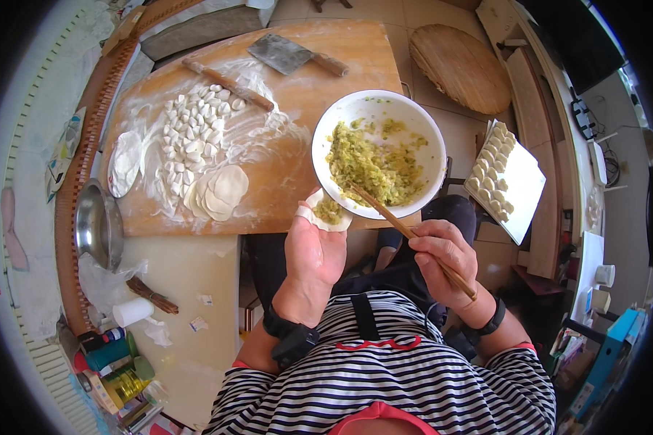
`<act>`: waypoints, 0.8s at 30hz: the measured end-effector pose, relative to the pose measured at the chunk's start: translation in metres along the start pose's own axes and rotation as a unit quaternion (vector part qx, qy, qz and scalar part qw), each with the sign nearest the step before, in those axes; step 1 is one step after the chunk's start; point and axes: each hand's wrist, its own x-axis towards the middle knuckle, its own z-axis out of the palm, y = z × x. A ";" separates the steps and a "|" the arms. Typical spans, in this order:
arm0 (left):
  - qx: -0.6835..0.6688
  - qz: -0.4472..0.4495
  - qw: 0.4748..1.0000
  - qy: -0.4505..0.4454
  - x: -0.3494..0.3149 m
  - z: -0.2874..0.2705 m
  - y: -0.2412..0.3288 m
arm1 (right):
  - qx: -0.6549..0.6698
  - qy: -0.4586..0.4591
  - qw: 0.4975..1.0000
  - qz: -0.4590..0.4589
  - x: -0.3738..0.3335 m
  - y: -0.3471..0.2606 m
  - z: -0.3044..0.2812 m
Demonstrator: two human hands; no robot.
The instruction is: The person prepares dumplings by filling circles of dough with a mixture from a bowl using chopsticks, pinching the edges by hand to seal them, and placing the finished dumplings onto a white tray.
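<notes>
before us, over the right edge of the floury desk (286, 212), we have the wide white bowl (429, 156), round and without a long axis; we judge it stiff and fairly heavy, best taken by opposite sides of its rim. heaped in it, the green filling (374, 170) looks moist, soft and loose, apt to slip and crumble. our right hand (446, 259) has its fingers clamped on the wooden chopsticks (390, 216), well back from the tips, a good place for things so light and stiff; their long axis slants from the thick ends at lower right to the tips at the filling, pointing ahead and leftward. just below the bowl, our left hand (315, 250) lies palm up under the dough wrapper (332, 226), which bears some filling and stretches wider left to right. it looks limp and easily torn, wanting support beneath; those fingers are mostly hidden, so we cannot tell how they stand.
</notes>
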 end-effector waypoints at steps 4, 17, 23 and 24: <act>0.031 0.005 0.999 -0.044 -0.006 -0.001 -0.003 | 0.021 -0.022 0.996 0.078 0.002 0.001 0.003; 0.041 0.005 0.999 -0.016 -0.009 0.000 -0.008 | 0.023 -0.021 0.999 -0.025 -0.005 0.002 -0.002; 0.061 0.009 0.998 -0.021 -0.011 0.003 -0.008 | 0.022 -0.025 0.996 0.078 0.010 0.011 0.002; 0.061 0.009 0.998 -0.021 -0.010 0.002 -0.009 | 0.028 -0.026 0.997 0.068 0.008 0.010 0.002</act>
